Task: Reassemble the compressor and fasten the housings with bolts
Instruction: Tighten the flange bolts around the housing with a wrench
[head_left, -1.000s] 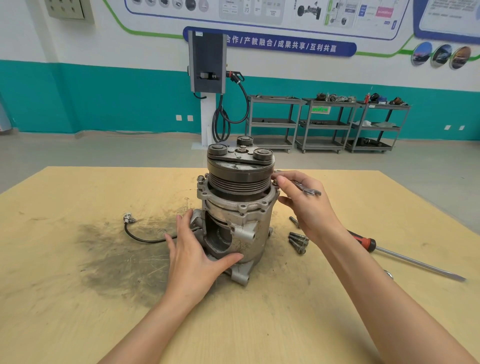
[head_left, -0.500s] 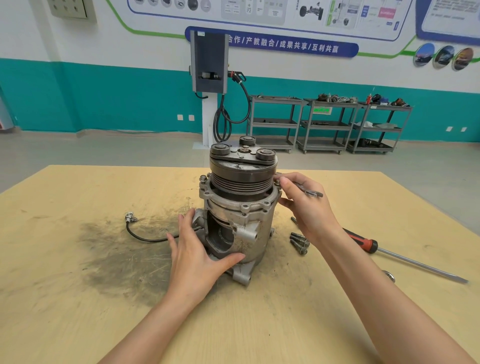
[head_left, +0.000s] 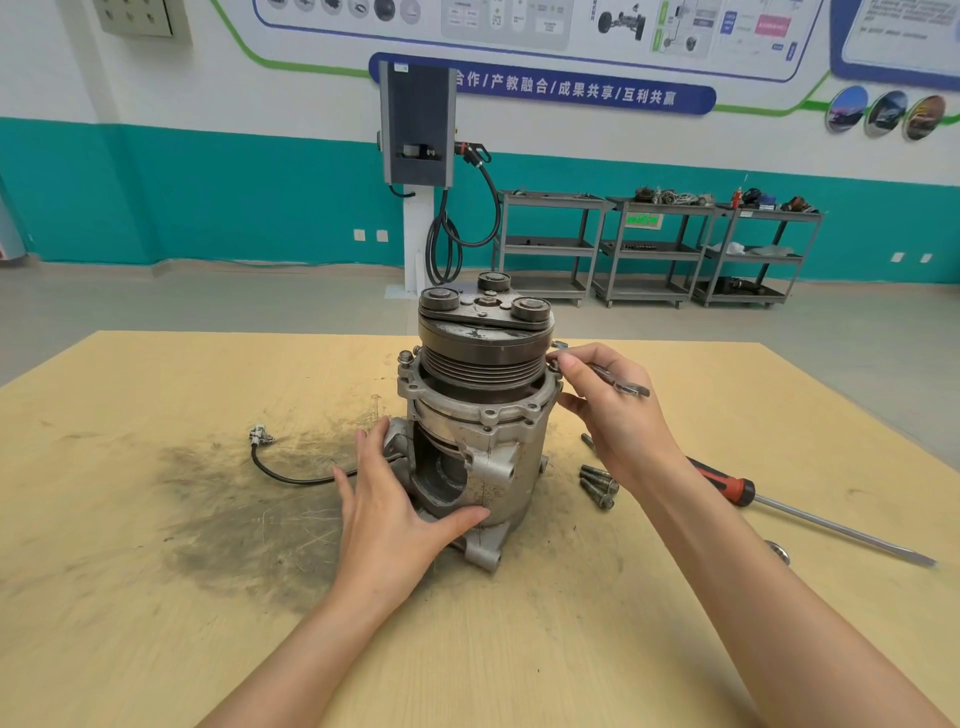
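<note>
A white and teal wall (head_left: 208, 197) with printed posters closes the far side of the room, and against it stand a grey charging unit (head_left: 417, 130) with a looped black cable and, to its right, a row of grey metal carts (head_left: 660, 249) carrying assorted parts. A wide yellowish desk (head_left: 156, 597) fills the near half of the view, marked by a dark sooty smear (head_left: 234, 509) left of centre. The compressor (head_left: 480, 415) stands upright in the middle of the desk, its ribbed pulley and clutch plate on top and its silver housing below. The left hand (head_left: 387, 514) rests on the near left side of the lower housing, fingers straight up the bracket and thumb spread across the front. The right hand (head_left: 613, 415) is at the upper right flange, its fingers curled around a small wrench (head_left: 621, 385) whose head meets a bolt (head_left: 558, 345) at the flange edge. A red-handled screwdriver (head_left: 789, 512) lies on the desk to the right, pointing near right. A thin black wire (head_left: 291, 470) with a small connector trails left from the compressor base. Three loose bolts (head_left: 597, 486) lie just right of the housing, below the right wrist.
</note>
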